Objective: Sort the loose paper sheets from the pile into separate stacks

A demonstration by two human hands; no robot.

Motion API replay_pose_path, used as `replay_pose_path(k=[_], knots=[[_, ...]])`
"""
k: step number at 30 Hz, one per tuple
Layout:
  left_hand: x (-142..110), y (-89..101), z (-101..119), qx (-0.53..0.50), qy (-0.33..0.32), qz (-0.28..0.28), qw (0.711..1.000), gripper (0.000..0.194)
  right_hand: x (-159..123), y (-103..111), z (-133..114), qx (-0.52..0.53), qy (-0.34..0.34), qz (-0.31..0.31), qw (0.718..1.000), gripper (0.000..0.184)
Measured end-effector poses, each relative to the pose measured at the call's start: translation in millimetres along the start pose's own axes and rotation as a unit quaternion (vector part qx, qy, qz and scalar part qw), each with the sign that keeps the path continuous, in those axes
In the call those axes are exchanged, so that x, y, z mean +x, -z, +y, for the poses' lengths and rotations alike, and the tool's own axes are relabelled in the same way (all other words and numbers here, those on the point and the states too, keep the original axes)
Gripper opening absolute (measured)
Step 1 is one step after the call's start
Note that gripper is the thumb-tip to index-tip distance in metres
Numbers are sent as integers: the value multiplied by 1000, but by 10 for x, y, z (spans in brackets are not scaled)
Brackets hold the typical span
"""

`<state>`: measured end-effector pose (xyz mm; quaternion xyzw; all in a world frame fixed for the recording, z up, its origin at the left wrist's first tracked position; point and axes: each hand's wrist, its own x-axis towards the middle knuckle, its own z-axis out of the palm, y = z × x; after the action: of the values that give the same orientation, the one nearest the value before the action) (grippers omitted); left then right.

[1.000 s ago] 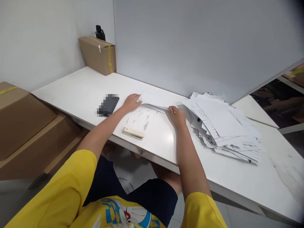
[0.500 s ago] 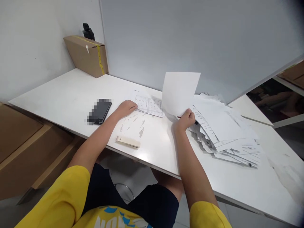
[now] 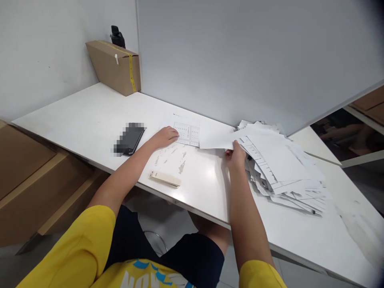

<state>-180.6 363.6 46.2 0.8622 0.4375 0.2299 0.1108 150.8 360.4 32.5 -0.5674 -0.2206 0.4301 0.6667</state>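
My left hand (image 3: 165, 137) lies on the left edge of a sheet printed with tables (image 3: 186, 134), its fingers resting on the paper. Pinched in my right hand (image 3: 236, 155) is a blank-looking white sheet of paper (image 3: 216, 138), held by its right side. That sheet lies low and nearly level, covering the right part of the printed one. Just right of my right hand spreads an untidy pile of papers (image 3: 288, 160), some with lines and print. Small dark details at my right fingertips are too unclear to name.
A dark phone-like device (image 3: 132, 140), partly pixelated, lies left of my left hand. Near the table's front edge is a narrow cream object (image 3: 165, 179). A taped cardboard box (image 3: 115, 68) and a black bottle (image 3: 118, 38) stand at the back left. A grey partition (image 3: 240, 60) borders the table.
The white sheet in my right hand has swung from upright down to nearly flat, over part of the printed sheet. My left hand stays on the printed sheet. The view has shifted slightly.
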Motion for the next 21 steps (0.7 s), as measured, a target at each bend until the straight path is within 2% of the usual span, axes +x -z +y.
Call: replay_pose_path(k=[4,8,10,12,14,17,19,21], knots=[[-8,16,23,25,7,-14,1000,43,-150,-27,-79,-30,-78,-104,991,23],[-24,17,44,11,-6,-6,1000,44,-425,-150,-114,-21,-105,-147,983,31],[-16,-13,82,-37,-6,10,999,43,-610,-269,-79,-10,-112,-178,978,30],[5,-68,149,-136,8,31,990,44,-809,-407,0,-15,-124,-212,969,30],[39,-141,231,-280,29,55,958,49,-1003,-534,102,-32,-141,-244,959,29],[95,-244,319,-477,74,85,872,57,-1239,-646,213,-54,-144,-297,942,29],[121,-277,341,-544,123,116,822,58,-1326,-657,218,-93,-133,-354,921,24],[127,-262,351,-575,163,148,788,58,-1328,-624,157,-169,-130,-413,885,20]])
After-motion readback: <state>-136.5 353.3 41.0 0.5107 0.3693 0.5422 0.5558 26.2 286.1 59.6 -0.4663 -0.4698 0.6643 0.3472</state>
